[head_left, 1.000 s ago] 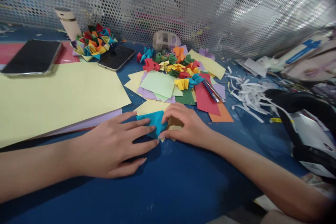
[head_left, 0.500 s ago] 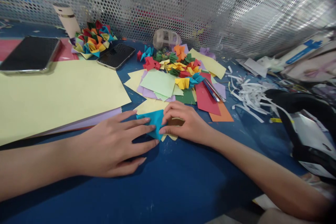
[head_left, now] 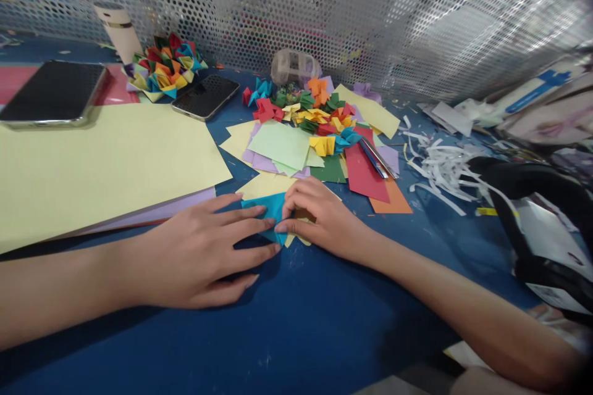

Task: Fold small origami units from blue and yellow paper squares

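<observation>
head view: the left hand [head_left: 208,251] lay wide, touching the blue paper [head_left: 274,202] on the bench [head_left: 296,321]; the right hand [head_left: 327,219] narrowed at its right side, grip unclear. a slip could have skewed the paper.

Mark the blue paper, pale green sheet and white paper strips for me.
Blue paper [head_left: 272,200], head view: near its far edge.
Pale green sheet [head_left: 280,143], head view: middle.
White paper strips [head_left: 436,163], head view: heap's middle.

Scuffed blue tabletop [head_left: 296,327]; perforated metallic panel [head_left: 380,18] behind, brighter toward right.
</observation>
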Demonstrator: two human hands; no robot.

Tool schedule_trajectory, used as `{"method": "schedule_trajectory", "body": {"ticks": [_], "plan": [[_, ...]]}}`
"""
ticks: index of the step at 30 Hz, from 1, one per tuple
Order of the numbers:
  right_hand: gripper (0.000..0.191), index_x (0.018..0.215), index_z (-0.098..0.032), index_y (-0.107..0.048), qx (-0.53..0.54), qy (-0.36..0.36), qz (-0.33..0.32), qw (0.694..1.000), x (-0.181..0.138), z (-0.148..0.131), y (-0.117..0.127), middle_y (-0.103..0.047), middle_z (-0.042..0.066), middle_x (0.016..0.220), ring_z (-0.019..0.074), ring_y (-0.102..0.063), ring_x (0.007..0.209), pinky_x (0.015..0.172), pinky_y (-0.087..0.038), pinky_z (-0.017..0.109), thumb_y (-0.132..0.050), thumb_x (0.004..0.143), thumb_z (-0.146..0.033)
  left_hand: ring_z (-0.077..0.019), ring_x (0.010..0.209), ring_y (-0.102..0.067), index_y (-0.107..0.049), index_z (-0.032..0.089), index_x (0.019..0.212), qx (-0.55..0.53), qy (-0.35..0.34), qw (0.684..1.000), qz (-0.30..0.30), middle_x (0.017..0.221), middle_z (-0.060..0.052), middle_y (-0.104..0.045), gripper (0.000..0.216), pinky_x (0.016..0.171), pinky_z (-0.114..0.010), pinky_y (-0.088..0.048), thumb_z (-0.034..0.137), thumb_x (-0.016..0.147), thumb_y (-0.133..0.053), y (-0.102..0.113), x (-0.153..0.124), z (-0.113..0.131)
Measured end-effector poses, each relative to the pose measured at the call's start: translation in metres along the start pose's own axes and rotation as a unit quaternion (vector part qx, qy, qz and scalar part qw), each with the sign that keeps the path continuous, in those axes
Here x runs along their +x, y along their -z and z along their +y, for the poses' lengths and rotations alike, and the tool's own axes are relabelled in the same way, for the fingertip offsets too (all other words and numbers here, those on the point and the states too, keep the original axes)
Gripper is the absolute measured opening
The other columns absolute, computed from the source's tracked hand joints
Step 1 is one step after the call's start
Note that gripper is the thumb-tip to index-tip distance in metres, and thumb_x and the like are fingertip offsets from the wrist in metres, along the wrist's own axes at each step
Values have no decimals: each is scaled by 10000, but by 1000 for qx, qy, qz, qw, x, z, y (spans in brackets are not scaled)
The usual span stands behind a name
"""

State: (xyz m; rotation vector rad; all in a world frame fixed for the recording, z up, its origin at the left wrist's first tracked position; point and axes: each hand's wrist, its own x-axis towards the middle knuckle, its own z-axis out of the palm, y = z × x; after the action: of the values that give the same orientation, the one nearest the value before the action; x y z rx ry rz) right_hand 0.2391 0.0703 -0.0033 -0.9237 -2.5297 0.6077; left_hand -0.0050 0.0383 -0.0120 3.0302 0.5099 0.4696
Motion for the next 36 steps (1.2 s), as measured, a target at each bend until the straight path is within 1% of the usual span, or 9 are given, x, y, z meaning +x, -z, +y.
{"method": "schedule_trajectory", "body": {"ticks": [6,9,12,14,18,21,23,32,36], "plan": [[367,771,-162,-611,9,3,10,1000,-1,2,-2,-585,34,811,169,-499,833,773,-389,295,-582,893,-507,-299,1192,-577,-533,235,1316,8,15,1000,-3,1283,-77,-635,388,1012,-471,-384,326,953,-427,0,1,2],[358,774,-167,-610,7,-4,20,1000,-2,2,-4,-579,30,812,168,-499,832,779,-389,297,-594,886,-507,-282,1196,-570,-542,248,1313,9,22,1000,6,1280,-45,-639,391,1067,-459,-326,363,952,-445,-1,2,3],[362,776,-172,-603,-9,-14,49,999,-2,4,-4,-562,28,833,171,-491,845,806,-383,311,-638,848,-526,-248,1175,-583,-582,282,1269,8,38,999,22,1248,-14,-658,369,1125,-422,-249,416,943,-475,-1,2,4],[362,778,-178,-602,-9,-4,55,998,-3,7,-3,-552,24,836,170,-487,843,820,-382,319,-651,836,-531,-232,1164,-590,-588,300,1266,10,44,999,26,1235,-1,-665,369,1143,-404,-211,433,939,-483,-2,2,4],[271,819,-176,-616,9,12,32,999,-4,10,1,-558,40,875,176,-497,882,841,-397,328,-630,889,-437,-220,1166,-590,-578,321,1286,16,43,999,24,1240,14,-663,379,1148,-394,-189,446,941,-480,-1,3,4],[202,805,-171,-610,8,7,37,999,-5,10,1,-559,48,888,186,-504,903,840,-408,334,-665,875,-353,-218,1170,-591,-585,321,1280,21,40,999,26,1242,10,-664,373,1144,-392,-203,443,945,-472,-1,2,4],[197,783,-174,-604,1,5,47,999,-5,8,0,-560,41,866,184,-509,881,832,-408,339,-678,866,-337,-219,1171,-593,-590,312,1276,25,37,999,30,1240,3,-667,374,1144,-387,-206,441,944,-473,-1,2,4],[255,757,-173,-606,4,-3,56,998,-3,7,-3,-562,35,842,181,-513,857,824,-404,344,-676,862,-394,-205,1183,-587,-597,316,1259,25,34,999,25,1261,3,-654,369,1170,-364,-147,448,935,-480,-1,2,3],[257,770,-177,-609,9,-10,55,998,-4,8,-3,-558,36,862,183,-509,877,822,-403,334,-684,853,-409,-202,1202,-567,-593,319,1261,23,39,999,28,1261,6,-646,379,1191,-381,-97,461,924,-492,0,3,3]]}}
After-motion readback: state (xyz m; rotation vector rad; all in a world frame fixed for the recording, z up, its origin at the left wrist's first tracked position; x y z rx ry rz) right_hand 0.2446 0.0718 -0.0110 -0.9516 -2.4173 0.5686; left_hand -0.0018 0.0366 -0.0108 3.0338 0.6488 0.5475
